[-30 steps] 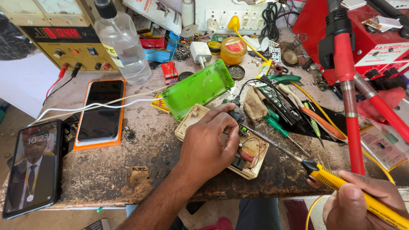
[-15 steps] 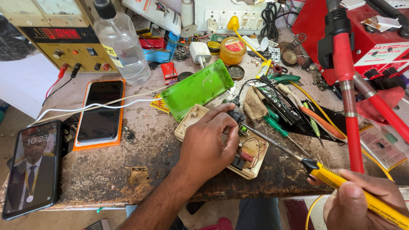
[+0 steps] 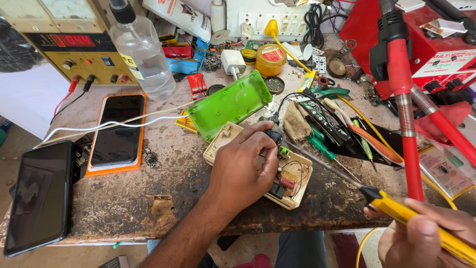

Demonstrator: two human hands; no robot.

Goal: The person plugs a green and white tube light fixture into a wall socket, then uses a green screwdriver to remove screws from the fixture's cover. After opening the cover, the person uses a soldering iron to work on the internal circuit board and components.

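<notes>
My left hand [image 3: 243,168] rests on an open cream plastic case [image 3: 292,191] with a small circuit board and wires inside. Its fingertips pinch a dark component [image 3: 274,135] at the case's top edge. My right hand [image 3: 426,238], at the lower right, grips a yellow-handled soldering iron [image 3: 396,211]. The iron's thin metal tip [image 3: 292,145] reaches into the case beside my left fingers. A green plastic cover [image 3: 229,104] lies just behind the case.
A power supply [image 3: 59,44] and clear bottle [image 3: 141,52] stand at the back left. Two phones [image 3: 116,131] [image 3: 39,196] lie at left. Red equipment [image 3: 421,54], screwdrivers [image 3: 322,147], a flux tin [image 3: 270,58] and a socket strip [image 3: 263,20] crowd the back and right. The bench edge [image 3: 148,235] is near.
The screen of the phone at the lower left has gone dark. My left fingers have shifted slightly on the component; the iron tip stays at the case.
</notes>
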